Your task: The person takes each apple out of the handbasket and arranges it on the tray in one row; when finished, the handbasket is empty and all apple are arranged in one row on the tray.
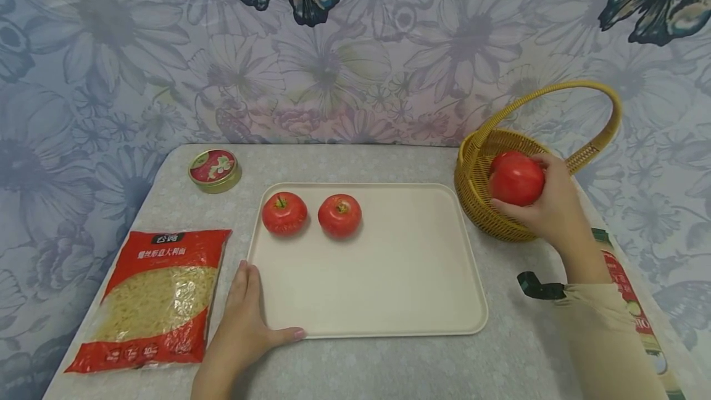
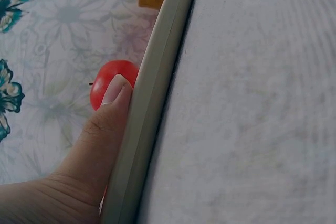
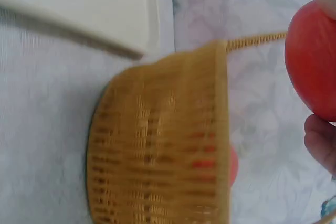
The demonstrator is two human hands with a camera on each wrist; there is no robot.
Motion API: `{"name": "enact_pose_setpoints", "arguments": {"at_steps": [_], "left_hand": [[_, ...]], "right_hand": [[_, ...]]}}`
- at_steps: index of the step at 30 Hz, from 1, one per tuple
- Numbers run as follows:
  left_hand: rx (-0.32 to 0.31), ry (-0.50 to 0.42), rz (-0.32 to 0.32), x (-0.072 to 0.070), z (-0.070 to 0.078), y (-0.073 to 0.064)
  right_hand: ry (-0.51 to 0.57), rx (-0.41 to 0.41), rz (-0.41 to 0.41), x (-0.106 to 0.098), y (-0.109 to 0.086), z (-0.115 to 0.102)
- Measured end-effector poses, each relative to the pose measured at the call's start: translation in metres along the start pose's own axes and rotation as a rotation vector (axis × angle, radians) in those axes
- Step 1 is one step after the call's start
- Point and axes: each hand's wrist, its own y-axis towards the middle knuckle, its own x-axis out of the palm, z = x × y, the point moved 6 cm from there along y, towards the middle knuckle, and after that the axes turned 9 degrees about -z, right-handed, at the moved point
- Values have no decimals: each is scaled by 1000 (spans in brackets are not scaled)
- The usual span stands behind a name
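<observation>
My right hand (image 1: 555, 205) grips a red tomato (image 1: 518, 179) over the mouth of a yellow woven basket (image 1: 489, 215). In the right wrist view that tomato (image 3: 315, 61) is between thumb and fingers, above the basket's rim; another red tomato (image 3: 234, 165) shows inside the basket. Two tomatoes lie on the cream tray (image 1: 389, 276): one tomato (image 1: 284, 213) in its far left corner, a second tomato (image 1: 340, 216) just right of it. My left hand (image 1: 244, 323) rests at the tray's near left corner, fingers along the left side, thumb (image 2: 107, 114) against the front edge.
Left of the tray lies a red bag of spiral pasta (image 1: 158, 301). A round tin (image 1: 214, 171) stands at the table's far left. A package with a red label (image 1: 627, 289) lies at the right edge, partly behind my sleeve (image 1: 602, 338). A patterned wall covering (image 1: 355, 79) rises behind.
</observation>
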Motion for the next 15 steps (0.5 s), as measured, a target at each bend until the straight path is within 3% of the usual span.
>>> {"name": "enact_pose_setpoints", "arguments": {"at_steps": [10, 15], "left_hand": [[-5, -6, -5, -1, -1, 0], [-2, -10, -6, -1, -1, -1]], "right_hand": [[67, -130, -62, 37, -5, -45], [48, -258, -90, 64, 0, -62]]}}
